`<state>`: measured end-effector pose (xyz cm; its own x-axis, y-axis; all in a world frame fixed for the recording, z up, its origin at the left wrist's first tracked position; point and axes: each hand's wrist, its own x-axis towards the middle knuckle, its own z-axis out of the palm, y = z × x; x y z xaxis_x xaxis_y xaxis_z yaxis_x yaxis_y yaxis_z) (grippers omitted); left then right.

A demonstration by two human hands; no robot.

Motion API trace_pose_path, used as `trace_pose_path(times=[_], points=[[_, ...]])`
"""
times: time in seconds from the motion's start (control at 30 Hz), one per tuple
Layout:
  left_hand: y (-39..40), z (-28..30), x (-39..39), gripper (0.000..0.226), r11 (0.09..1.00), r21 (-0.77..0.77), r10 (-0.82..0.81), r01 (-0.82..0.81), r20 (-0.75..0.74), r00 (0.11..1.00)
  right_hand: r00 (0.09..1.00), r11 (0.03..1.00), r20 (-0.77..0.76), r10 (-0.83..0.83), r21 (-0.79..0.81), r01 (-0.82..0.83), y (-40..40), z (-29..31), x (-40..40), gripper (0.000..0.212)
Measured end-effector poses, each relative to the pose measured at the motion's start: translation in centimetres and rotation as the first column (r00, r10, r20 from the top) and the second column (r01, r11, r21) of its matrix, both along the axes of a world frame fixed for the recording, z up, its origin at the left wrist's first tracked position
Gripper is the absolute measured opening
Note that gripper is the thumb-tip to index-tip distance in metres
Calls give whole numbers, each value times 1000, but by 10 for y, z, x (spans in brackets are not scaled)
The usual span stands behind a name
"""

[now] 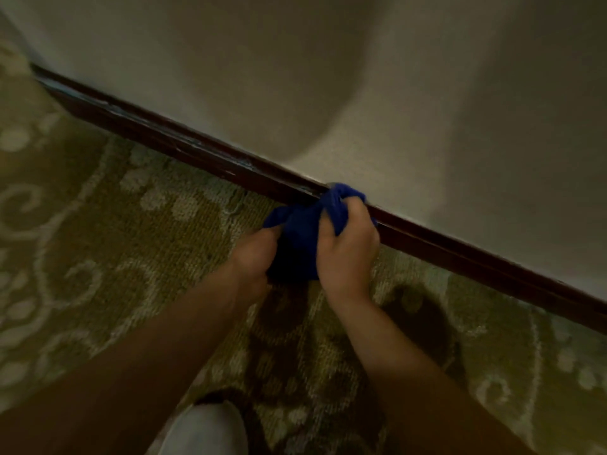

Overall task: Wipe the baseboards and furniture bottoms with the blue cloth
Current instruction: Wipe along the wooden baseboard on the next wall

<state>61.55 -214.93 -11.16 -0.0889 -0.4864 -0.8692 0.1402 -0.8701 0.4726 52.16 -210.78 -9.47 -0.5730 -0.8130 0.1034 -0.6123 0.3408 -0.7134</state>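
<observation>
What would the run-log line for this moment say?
step: wiping | blue cloth on dark baseboard | left hand, right hand grip cloth | floor: patterned carpet

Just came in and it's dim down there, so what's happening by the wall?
A person crouches over patterned green carpet, both hands gripping a bunched blue cloth. The right hand presses its top against the dark wooden baseboard; the left hand holds the lower part.
</observation>
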Motion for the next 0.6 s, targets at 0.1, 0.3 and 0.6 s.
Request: trace_pose_path(times=[0.1, 0.3, 0.6], points=[[7, 1, -10, 32, 998, -22, -67, 67, -26, 997, 987, 988, 68, -148, -38, 151, 20, 6, -25, 14], [13, 21, -49, 26, 971, -124, -224, 207, -145, 964, 584, 765, 545, -601, 181, 619, 63, 4, -58, 18], [-45, 10, 21, 41, 938, -250, 264, -239, 73, 962, 399, 963, 878, -267, 224, 150, -8, -3, 11, 29]])
